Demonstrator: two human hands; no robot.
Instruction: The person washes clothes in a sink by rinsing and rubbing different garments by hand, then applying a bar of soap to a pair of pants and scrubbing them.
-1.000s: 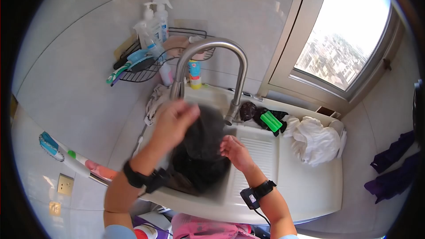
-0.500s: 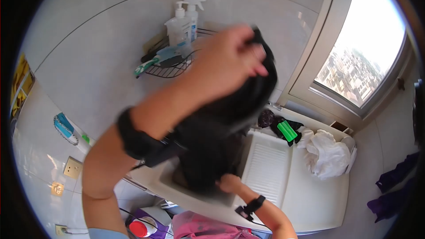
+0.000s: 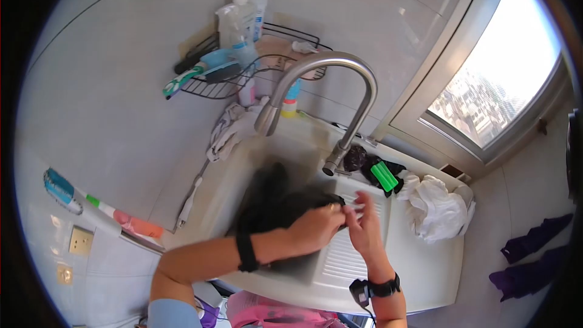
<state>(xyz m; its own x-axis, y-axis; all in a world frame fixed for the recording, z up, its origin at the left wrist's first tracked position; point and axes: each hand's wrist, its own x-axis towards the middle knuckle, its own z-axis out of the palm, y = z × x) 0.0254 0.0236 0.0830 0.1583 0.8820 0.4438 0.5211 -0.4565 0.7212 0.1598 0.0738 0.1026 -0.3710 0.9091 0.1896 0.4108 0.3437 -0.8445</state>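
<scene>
Two bare hands, the left hand (image 3: 317,229) and the right hand (image 3: 366,234), come together over the white sink (image 3: 425,279). Taking them as the dial's centre, the black cloth (image 3: 282,206) bunches out toward ten o'clock, blurred, inside the basin. The left is clamped on the cloth's edge; the right's fingers curve just beside that grip, and I cannot tell whether they pinch cloth too. The ribbed panel (image 3: 347,261) lies at six o'clock. The steel faucet (image 3: 365,82) arches at twelve, the wire rack (image 3: 215,88) hangs at eleven, the green block (image 3: 384,176) rests between one and two, and crumpled white cloth (image 3: 434,209) lies at three.
</scene>
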